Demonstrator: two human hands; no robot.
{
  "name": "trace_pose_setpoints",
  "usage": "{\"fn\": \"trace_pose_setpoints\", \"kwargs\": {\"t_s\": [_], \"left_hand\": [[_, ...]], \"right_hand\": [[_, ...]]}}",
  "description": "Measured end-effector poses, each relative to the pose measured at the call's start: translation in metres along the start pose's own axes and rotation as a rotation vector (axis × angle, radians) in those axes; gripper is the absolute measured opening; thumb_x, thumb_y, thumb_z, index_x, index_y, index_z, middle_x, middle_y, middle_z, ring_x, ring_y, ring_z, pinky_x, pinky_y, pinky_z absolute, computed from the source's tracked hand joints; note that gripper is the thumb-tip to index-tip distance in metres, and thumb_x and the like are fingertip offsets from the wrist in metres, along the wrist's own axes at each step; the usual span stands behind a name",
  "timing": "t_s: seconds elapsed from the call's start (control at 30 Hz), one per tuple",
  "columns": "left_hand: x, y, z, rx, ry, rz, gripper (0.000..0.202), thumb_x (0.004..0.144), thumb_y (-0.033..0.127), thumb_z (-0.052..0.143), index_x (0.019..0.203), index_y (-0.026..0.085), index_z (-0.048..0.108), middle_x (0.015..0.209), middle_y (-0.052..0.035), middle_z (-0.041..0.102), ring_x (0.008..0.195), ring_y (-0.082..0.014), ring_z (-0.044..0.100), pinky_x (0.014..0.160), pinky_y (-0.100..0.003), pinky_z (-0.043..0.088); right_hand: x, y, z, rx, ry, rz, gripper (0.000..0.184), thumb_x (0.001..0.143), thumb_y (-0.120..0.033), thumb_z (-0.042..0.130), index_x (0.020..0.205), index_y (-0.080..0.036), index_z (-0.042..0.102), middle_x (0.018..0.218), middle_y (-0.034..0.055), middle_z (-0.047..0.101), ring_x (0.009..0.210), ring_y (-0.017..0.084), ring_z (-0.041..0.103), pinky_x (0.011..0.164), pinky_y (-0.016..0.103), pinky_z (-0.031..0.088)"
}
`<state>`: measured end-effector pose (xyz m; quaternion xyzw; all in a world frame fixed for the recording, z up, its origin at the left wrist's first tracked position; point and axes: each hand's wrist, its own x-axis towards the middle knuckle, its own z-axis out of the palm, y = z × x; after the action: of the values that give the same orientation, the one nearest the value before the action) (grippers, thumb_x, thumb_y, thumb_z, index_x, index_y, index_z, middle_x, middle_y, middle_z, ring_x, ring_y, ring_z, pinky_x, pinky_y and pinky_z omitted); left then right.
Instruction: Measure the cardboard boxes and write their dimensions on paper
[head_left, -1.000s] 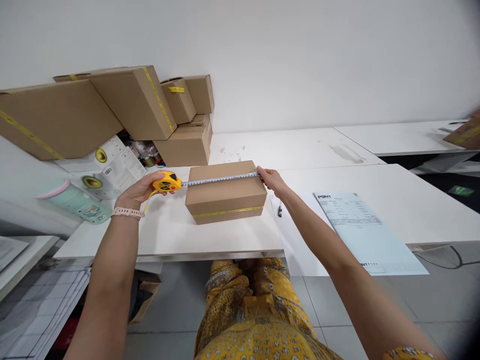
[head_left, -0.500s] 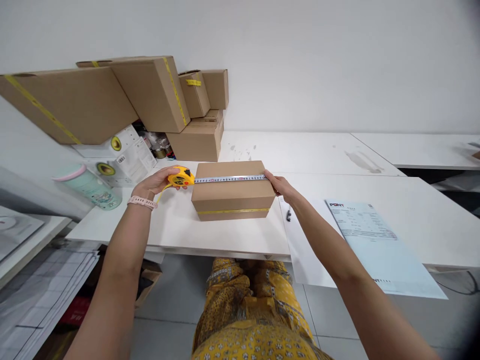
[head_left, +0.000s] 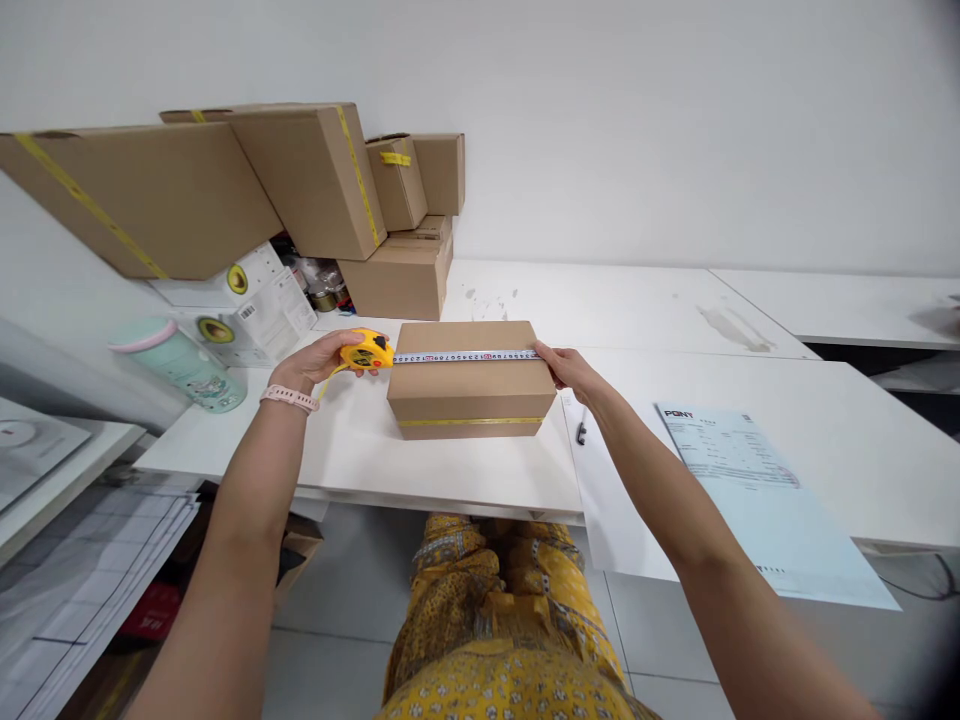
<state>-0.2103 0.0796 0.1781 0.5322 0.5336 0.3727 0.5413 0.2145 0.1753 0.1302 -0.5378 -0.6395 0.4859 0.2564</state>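
Observation:
A brown cardboard box [head_left: 471, 382] with a yellow strip along its front face lies on the white table. My left hand [head_left: 319, 358] is closed around a yellow tape measure [head_left: 367, 350] at the box's left edge. Its blade [head_left: 457, 356] stretches straight across the top of the box. At the right edge, my right hand [head_left: 564, 365] pinches the blade's end against the box, with the thumb and some fingers partly hidden.
Stacked cardboard boxes [head_left: 322, 185] stand at the back left above white cartons. A mint tumbler [head_left: 180, 365] leans there. To the right lie a white sheet [head_left: 615, 520], a dark pen [head_left: 581, 432] and a pale blue printed form [head_left: 780, 510]. The table's front edge [head_left: 450, 508] runs before me.
The view has shifted slightly. Both hands, the tape measure and the box keep the same arrangement, with the blade still drawn across the top.

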Motion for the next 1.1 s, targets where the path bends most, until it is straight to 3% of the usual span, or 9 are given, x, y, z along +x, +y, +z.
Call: {"fn": "trace_pose_setpoints", "kwargs": {"t_s": [0.17, 0.37, 0.5, 0.57, 0.7, 0.83, 0.93, 1.0, 1.1], "left_hand": [[0.0, 0.0, 0.001, 0.003, 0.018, 0.006, 0.053, 0.08, 0.042, 0.065, 0.123, 0.01, 0.068, 0.112, -0.0175, 0.072, 0.074, -0.0242, 0.069, 0.052, -0.027, 0.047], [-0.04, 0.035, 0.02, 0.037, 0.014, 0.092, 0.062, 0.078, 0.04, 0.074, 0.133, 0.013, 0.063, 0.112, -0.0156, 0.072, 0.089, -0.0254, 0.068, 0.064, -0.028, 0.053], [-0.08, 0.04, 0.07, -0.031, -0.136, 0.046, 0.071, 0.074, 0.036, 0.077, 0.14, 0.018, 0.058, 0.115, -0.0145, 0.07, 0.092, -0.0258, 0.067, 0.062, -0.027, 0.055], [-0.094, 0.026, 0.108, -0.136, -0.218, -0.017, 0.067, 0.074, 0.039, 0.076, 0.136, 0.017, 0.062, 0.117, -0.0155, 0.068, 0.088, -0.0245, 0.067, 0.058, -0.026, 0.056], [-0.107, -0.018, 0.187, -0.497, -0.259, -0.09, 0.054, 0.073, 0.045, 0.075, 0.12, 0.019, 0.069, 0.108, -0.0145, 0.067, 0.075, -0.0215, 0.067, 0.049, -0.025, 0.055], [-0.112, -0.04, 0.24, -0.821, -0.307, -0.111, 0.053, 0.069, 0.041, 0.078, 0.116, 0.019, 0.068, 0.114, -0.0161, 0.067, 0.082, -0.0234, 0.067, 0.055, -0.028, 0.057], [-0.113, -0.038, 0.261, -0.882, -0.212, -0.096, 0.054, 0.065, 0.035, 0.081, 0.115, 0.019, 0.068, 0.112, -0.0152, 0.067, 0.082, -0.0222, 0.066, 0.056, -0.027, 0.056], [-0.111, -0.031, 0.27, -0.869, -0.096, -0.076, 0.05, 0.066, 0.035, 0.082, 0.112, 0.019, 0.069, 0.109, -0.014, 0.068, 0.08, -0.0208, 0.065, 0.056, -0.026, 0.055], [-0.106, -0.021, 0.279, -0.818, 0.103, -0.003, 0.045, 0.066, 0.037, 0.083, 0.105, 0.02, 0.068, 0.106, -0.0117, 0.068, 0.079, -0.02, 0.063, 0.057, -0.028, 0.055]], "right_hand": [[-0.002, -0.012, -0.007, -0.039, -0.073, -0.047, 0.054, 0.086, -0.066, 0.06, 0.062, -0.021, 0.042, 0.064, -0.0003, 0.041, 0.056, 0.011, 0.033, 0.053, 0.029, 0.028], [-0.004, -0.045, -0.028, -0.129, -0.039, -0.063, 0.044, 0.088, -0.052, 0.064, 0.062, -0.019, 0.051, 0.069, 0.0035, 0.056, 0.057, 0.01, 0.039, 0.057, 0.03, 0.034], [-0.019, -0.079, -0.036, -0.163, -0.052, -0.143, 0.045, 0.086, -0.056, 0.064, 0.062, -0.02, 0.053, 0.064, 0.0025, 0.054, 0.056, 0.011, 0.039, 0.055, 0.03, 0.031], [-0.026, -0.093, -0.032, -0.225, -0.151, -0.191, 0.044, 0.085, -0.053, 0.067, 0.06, -0.02, 0.052, 0.059, 0.0009, 0.05, 0.054, 0.01, 0.036, 0.053, 0.029, 0.028], [-0.027, -0.11, -0.017, -0.3, -0.388, -0.29, 0.043, 0.076, -0.04, 0.076, 0.05, -0.019, 0.049, 0.054, -0.0002, 0.047, 0.054, 0.009, 0.035, 0.053, 0.028, 0.029], [-0.018, -0.119, -0.012, -0.378, -0.508, -0.297, 0.044, 0.07, -0.039, 0.082, 0.047, -0.018, 0.05, 0.052, 0.0005, 0.049, 0.053, 0.01, 0.036, 0.053, 0.028, 0.03], [-0.012, -0.122, -0.015, -0.425, -0.619, -0.292, 0.046, 0.07, -0.045, 0.083, 0.049, -0.018, 0.052, 0.053, 0.0011, 0.052, 0.054, 0.01, 0.04, 0.053, 0.027, 0.032], [-0.005, -0.119, -0.014, -0.392, -0.624, -0.322, 0.044, 0.074, -0.047, 0.08, 0.053, -0.018, 0.055, 0.057, 0.0019, 0.056, 0.056, 0.01, 0.043, 0.055, 0.027, 0.036], [0.011, -0.104, -0.007, -0.162, -0.35, -0.368, 0.042, 0.083, -0.046, 0.073, 0.057, -0.017, 0.056, 0.062, 0.0023, 0.058, 0.059, 0.01, 0.047, 0.058, 0.025, 0.039]]}}
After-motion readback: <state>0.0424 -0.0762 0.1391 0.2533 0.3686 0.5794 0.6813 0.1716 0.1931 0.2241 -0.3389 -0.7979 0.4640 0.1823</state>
